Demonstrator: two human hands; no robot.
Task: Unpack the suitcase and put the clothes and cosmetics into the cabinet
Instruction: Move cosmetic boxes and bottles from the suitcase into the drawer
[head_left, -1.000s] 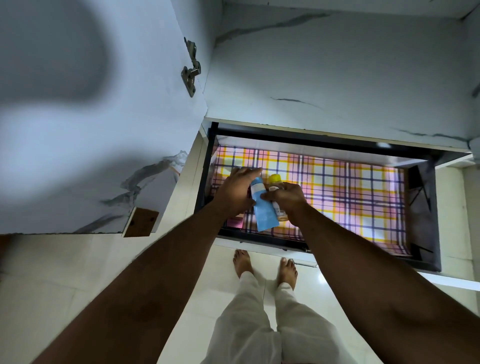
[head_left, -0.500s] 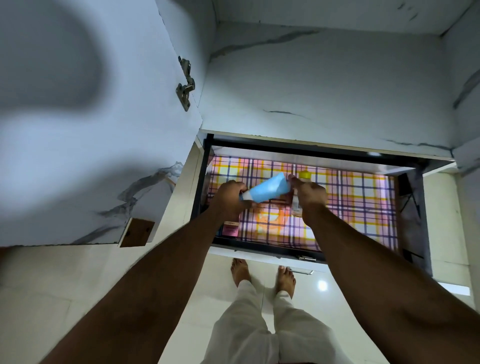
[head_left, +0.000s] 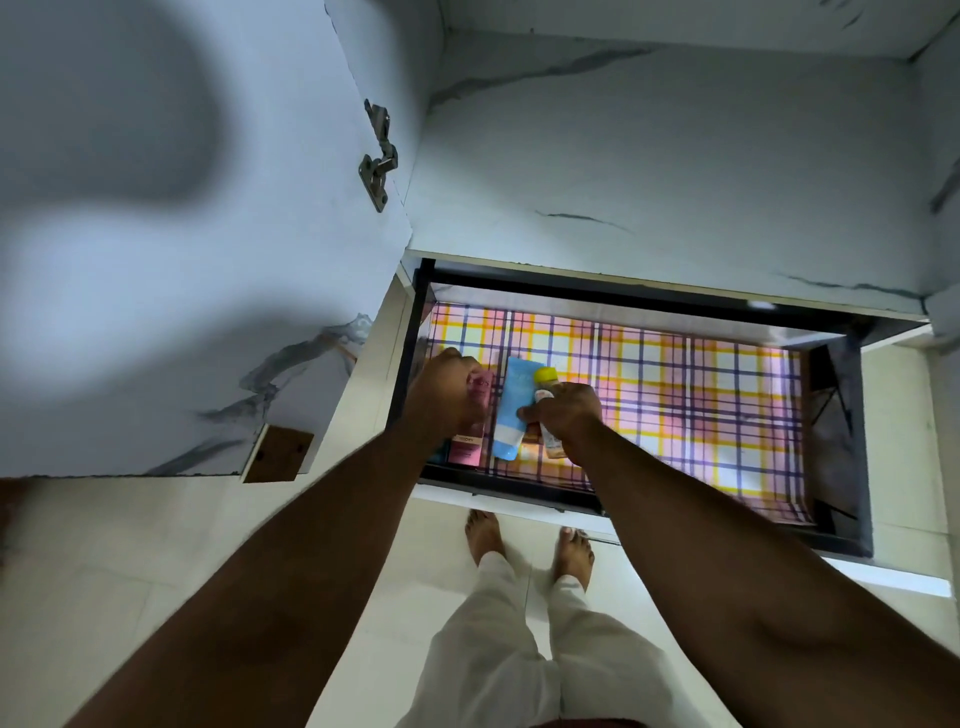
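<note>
Both hands work in the open drawer (head_left: 841, 415), at its left end. Left hand (head_left: 447, 400) grips a pink tube (head_left: 475, 387). Right hand (head_left: 569, 415) grips a yellow-cap bottle (head_left: 546, 382). Blue tube (head_left: 514, 410) lies btw them on the plaid liner (head_left: 701, 405).

Fingers of left hand (head_left: 449, 400) curled out of sight behind knuckles; grip on pink tube (head_left: 479, 387) not readable. Pink box (head_left: 464, 448) half covered by left wrist, label too small. Yellow-capped bottle (head_left: 545, 383) mostly hidden under right hand (head_left: 566, 415). Small items behind blue tube (head_left: 514, 408) unidentifiable. Both arms cut by bottom edge. Upper left blurred by dark smudge.
</note>
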